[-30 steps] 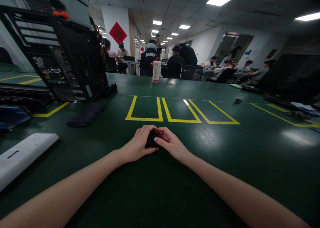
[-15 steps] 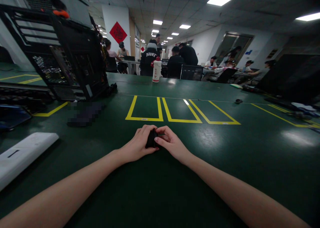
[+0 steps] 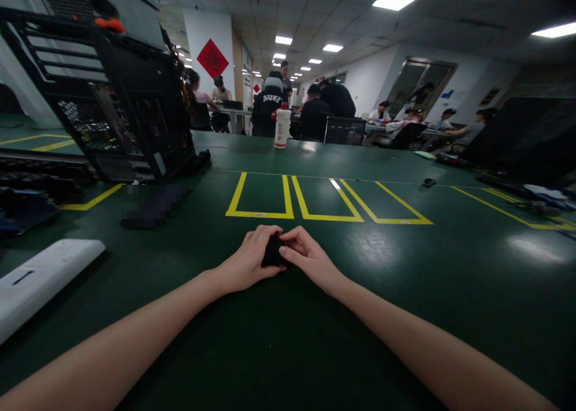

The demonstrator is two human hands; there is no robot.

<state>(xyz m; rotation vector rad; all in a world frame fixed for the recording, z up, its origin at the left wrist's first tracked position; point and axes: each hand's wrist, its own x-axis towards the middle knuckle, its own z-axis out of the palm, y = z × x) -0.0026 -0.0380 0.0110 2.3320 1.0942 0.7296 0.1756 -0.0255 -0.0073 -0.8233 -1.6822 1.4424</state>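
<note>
Between my two hands is a small black object [image 3: 272,252], too dark and too covered to name its kind. My left hand [image 3: 252,256] curls round it from the left, thumb on the near side and fingers on the far side. From the right, the thumb and fingers of my right hand [image 3: 306,256] pinch its edge. Both hands rest low over the green table [image 3: 270,339], just in front of the yellow tape outlines [image 3: 260,215].
An open black computer case [image 3: 121,99] stands at the left. Below it lie a dark pixelated item [image 3: 155,210] and a white power strip-like bar [image 3: 49,279]. A white bottle [image 3: 282,128] is at the far edge; a small black round piece [image 3: 429,183] lies right. People sit beyond.
My hands keep their hold on the black object; the right thumb has shifted very slightly. Nothing on the table has visibly moved.
</note>
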